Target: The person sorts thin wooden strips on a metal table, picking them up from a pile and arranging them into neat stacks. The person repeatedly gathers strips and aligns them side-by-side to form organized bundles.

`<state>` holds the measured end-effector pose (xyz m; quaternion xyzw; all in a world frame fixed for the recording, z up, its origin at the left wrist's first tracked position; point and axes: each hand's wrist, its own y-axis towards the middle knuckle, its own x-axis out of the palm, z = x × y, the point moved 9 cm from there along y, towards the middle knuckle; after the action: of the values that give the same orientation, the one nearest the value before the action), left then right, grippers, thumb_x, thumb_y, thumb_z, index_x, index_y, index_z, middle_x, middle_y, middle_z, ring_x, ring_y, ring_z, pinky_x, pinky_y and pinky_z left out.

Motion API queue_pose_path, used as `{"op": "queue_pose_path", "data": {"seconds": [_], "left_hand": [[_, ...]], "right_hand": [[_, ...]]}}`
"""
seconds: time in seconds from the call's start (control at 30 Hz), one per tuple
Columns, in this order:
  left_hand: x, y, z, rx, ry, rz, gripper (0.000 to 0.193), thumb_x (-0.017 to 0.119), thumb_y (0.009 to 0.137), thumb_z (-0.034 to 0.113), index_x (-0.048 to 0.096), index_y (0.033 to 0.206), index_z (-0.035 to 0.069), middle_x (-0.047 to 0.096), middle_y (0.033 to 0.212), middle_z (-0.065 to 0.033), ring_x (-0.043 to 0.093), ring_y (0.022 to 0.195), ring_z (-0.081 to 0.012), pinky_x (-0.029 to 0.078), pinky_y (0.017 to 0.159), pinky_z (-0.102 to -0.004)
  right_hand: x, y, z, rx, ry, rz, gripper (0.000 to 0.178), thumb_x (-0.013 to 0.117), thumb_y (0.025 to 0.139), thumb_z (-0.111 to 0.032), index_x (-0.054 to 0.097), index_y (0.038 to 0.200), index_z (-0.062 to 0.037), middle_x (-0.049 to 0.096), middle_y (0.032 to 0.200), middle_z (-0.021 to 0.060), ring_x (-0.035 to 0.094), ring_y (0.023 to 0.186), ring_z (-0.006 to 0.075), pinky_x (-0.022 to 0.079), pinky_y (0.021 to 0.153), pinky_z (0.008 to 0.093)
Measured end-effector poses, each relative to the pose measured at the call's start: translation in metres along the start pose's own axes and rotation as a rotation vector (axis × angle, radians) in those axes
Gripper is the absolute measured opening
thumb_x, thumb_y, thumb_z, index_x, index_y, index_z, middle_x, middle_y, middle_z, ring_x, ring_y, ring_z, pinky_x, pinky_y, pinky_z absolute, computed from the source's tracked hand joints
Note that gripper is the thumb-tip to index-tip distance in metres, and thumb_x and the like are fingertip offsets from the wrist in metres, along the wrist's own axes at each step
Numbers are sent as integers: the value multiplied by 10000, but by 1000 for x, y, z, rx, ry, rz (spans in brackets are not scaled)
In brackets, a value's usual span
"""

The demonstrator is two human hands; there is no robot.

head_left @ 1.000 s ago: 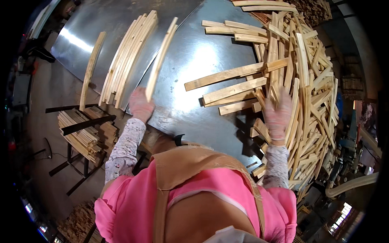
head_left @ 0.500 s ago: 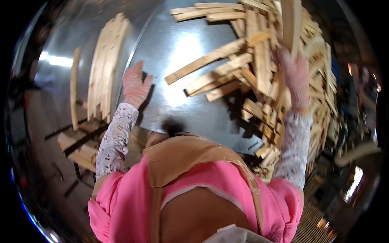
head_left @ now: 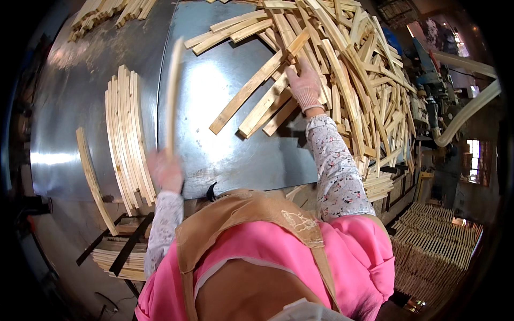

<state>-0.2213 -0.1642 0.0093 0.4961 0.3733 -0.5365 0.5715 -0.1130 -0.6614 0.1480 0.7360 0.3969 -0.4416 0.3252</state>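
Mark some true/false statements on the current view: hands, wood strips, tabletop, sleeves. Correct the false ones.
1. A single strip lies left of the aligned row of strips. True.
2. The left hand is empty. False: though blurred, it holds a wood strip.
3. The right hand is at the jumbled heap. True.
4. The tabletop is wooden. False: it is shiny metal.
5. The sleeves are plain black. False: they are pale with a small print.

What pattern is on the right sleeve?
The right sleeve is whitish with small, scattered dark and reddish flecks, clearest in the head view.
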Motion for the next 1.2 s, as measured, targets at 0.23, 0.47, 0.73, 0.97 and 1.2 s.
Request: {"op": "queue_pose_path", "data": {"seconds": [0.23,0.47,0.73,0.97,1.2], "left_hand": [[-14,-4,-97,-252,166,-153,847,752,941,274,392,1662,15,370,1704,-280,313,1603,-419,202,1331,-516],[71,105,174,152,-353,-342,1034,809,834,514,424,1616,-43,473,1625,-293,462,1496,-421,348,1263,-482],[111,117,294,1,-596,-944,913,755,837,553,544,1509,-27,703,1326,-290,679,1238,-409,514,1094,-455],[58,24,141,-61,-466,-439,383,660,929,389,722,1101,53,713,1083,-281,686,1037,-451,563,895,-525],[-41,3,-75,-187,377,110,629,751,880,304,625,1432,31,597,1388,-227,537,1305,-414,377,1150,-563]], "right_hand": [[18,34,99,183,-515,-52,716,707,929,-442,498,1527,-108,643,1414,241,607,1329,430,500,1107,525],[31,86,112,254,-402,-138,743,807,865,-281,476,1504,-96,600,1427,293,636,1290,448,531,1100,497],[37,113,150,137,-399,-263,794,777,872,-287,426,1547,-60,630,1355,321,680,1192,481,555,1051,511],[-15,9,104,194,177,-867,629,690,950,-319,545,1440,49,781,991,231,794,956,300,623,897,391],[-10,-175,26,569,1045,-1201,604,731,799,-74,613,1356,127,741,1175,244,762,978,354,620,999,456]]}}
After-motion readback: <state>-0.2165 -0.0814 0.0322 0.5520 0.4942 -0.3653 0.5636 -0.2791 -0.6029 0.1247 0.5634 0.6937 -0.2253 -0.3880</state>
